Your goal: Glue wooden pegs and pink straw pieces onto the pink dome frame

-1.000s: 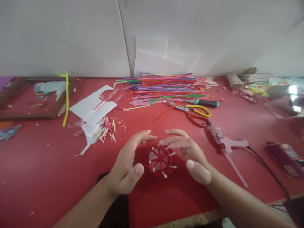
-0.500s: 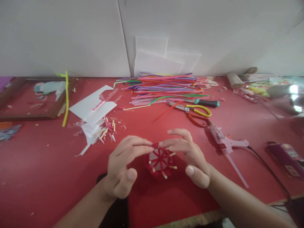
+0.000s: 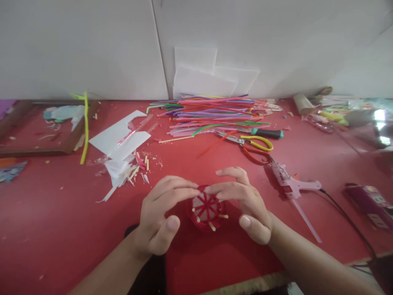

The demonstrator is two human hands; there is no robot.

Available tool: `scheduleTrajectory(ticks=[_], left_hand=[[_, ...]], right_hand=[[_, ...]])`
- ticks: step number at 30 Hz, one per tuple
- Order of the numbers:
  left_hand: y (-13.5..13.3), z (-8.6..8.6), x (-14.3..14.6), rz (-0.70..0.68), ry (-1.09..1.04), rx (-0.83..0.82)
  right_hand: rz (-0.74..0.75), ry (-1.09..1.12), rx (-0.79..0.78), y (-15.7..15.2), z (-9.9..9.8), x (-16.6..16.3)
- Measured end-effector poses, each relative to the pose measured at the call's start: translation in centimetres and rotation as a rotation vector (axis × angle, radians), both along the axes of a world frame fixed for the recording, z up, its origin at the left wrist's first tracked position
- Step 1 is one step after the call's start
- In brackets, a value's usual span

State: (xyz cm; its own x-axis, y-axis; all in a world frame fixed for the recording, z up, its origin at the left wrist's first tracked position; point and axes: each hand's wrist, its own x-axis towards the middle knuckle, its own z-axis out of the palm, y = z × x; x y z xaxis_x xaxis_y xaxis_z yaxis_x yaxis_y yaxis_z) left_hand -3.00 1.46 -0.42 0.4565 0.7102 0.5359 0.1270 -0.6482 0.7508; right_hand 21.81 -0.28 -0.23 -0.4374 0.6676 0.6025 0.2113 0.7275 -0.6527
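A small round piece (image 3: 207, 226) wrapped in red pipe cleaner rests on the red table between my hands. Red spokes cross a pale disc (image 3: 201, 203) inside it, and short wooden sticks (image 3: 212, 226) poke up around its rim. My left hand (image 3: 164, 213) reaches in from the left with its fingertips at the far rim and its thumb held apart. From the right, the index fingertip of my right hand (image 3: 245, 205) meets the same far rim; its other fingers are stretched out and its thumb is clear of the piece. My fingers hide part of the rim.
A bundle of coloured pipe cleaners (image 3: 215, 112) lies at the back. Pliers with red and yellow handles (image 3: 256, 143), a dark-handled cutter (image 3: 267, 133) and a pink glue gun (image 3: 296, 188) with a cord lie right. White paper (image 3: 123, 139) and scraps lie left, near a brown frame (image 3: 37, 152).
My right index finger has shifted slightly toward me over the rim and now covers a stick on the right. My left hand has edged slightly right. The round piece stays in place.
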Motion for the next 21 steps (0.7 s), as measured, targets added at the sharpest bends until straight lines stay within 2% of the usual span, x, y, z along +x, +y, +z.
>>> scheduleTrajectory(ticks=[7, 13, 17, 21], left_hand=[[0.0, 0.4, -0.1, 0.005, 0.019, 0.0], [-0.2, -0.4, 0.0, 0.006, -0.062, -0.06], [-0.3, -0.8, 0.2, 0.029, -0.124, -0.087], [-0.3, -0.3, 0.4, 0.029, -0.104, -0.073]], right_hand=[[-0.021, 0.001, 0.009, -0.2, -0.1, 0.0], [-0.067, 0.115, -0.003, -0.5, -0.8, 0.0], [-0.073, 0.067, -0.005, -0.4, -0.8, 0.1], [-0.052, 0.006, 0.007, -0.2, -0.4, 0.1]])
